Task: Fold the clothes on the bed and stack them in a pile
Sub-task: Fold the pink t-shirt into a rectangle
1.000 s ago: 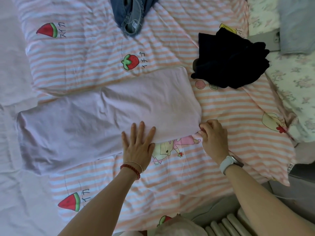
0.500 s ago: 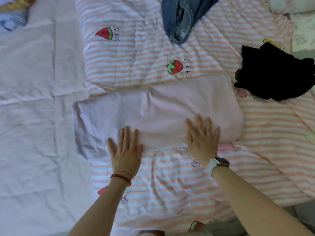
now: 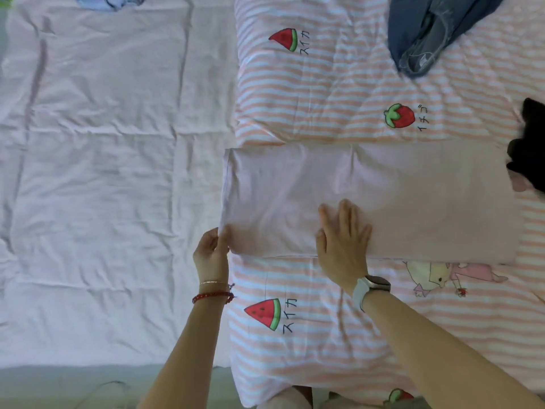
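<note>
Your pink garment (image 3: 413, 199) lay on the striped quilt (image 3: 339, 335) as a long band, still needing its cross folds; the jeans (image 3: 427, 31) and a black garment (image 3: 528, 149) waited unfolded, no pile visible. Your left hand (image 3: 211, 252) pinched the band's near left corner, your right hand (image 3: 342, 234) pressed flat, fingers spread, at its middle

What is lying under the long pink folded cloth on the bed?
The pink folded cloth lies on the striped quilt. The right hand presses flat on it; the left hand pinches its near left corner. Anything else beneath it is covered and cannot be seen.
</note>
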A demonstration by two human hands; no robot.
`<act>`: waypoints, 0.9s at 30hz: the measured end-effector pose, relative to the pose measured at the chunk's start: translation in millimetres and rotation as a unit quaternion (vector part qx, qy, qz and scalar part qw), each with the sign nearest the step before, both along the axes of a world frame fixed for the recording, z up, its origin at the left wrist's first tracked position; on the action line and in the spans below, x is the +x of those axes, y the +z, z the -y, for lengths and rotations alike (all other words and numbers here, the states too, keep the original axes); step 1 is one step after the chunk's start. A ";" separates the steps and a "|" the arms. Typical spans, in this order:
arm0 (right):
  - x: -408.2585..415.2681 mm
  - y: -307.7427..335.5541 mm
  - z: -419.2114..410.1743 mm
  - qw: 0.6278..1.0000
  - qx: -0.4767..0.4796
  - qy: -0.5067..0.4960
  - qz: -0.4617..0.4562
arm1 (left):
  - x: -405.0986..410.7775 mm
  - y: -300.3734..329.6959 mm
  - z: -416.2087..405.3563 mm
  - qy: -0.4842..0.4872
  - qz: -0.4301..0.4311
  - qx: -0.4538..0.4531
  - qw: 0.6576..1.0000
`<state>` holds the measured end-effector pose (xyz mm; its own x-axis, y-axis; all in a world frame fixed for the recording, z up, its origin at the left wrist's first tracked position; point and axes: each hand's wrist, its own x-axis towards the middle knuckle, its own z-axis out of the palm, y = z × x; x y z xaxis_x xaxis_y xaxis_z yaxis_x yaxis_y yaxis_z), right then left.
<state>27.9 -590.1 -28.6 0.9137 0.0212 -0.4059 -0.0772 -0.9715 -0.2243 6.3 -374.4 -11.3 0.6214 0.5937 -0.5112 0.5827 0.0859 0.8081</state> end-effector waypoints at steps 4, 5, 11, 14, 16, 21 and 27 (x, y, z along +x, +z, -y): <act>3.9 -9.4 -4.0 0.998 -0.021 0.001 -0.060 | -3.9 6.9 -15.2 -0.110 0.092 -0.009 0.990; 6.3 -10.1 -3.9 0.997 -0.024 0.004 -0.070 | -1.7 6.9 -18.4 -0.157 0.107 0.023 0.982; 9.0 -10.6 -6.9 0.995 -0.035 0.007 -0.095 | 1.9 -3.2 -28.6 -0.262 0.106 0.202 0.938; 10.3 -9.5 -6.4 0.994 -0.037 0.011 -0.106 | -0.9 -15.0 -27.4 -0.217 0.021 0.167 0.961; 11.6 -8.6 -7.8 0.992 -0.039 0.012 -0.115 | 2.5 -23.6 -32.1 -0.217 -0.055 0.112 0.968; 21.0 6.1 -10.4 0.999 -0.052 0.010 -0.009 | 58.6 -19.2 -36.9 -0.162 -0.025 0.039 0.986; 62.8 6.0 -1.2 0.997 -0.014 0.005 0.078 | 154.0 -18.1 -10.4 -0.184 -0.017 0.035 0.982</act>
<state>90.7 -588.9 -22.6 0.9653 0.0219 -0.2602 -0.0335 -0.9779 -0.2064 160.3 -364.0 -29.4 0.7836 0.3661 -0.5019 0.5913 -0.1913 0.7835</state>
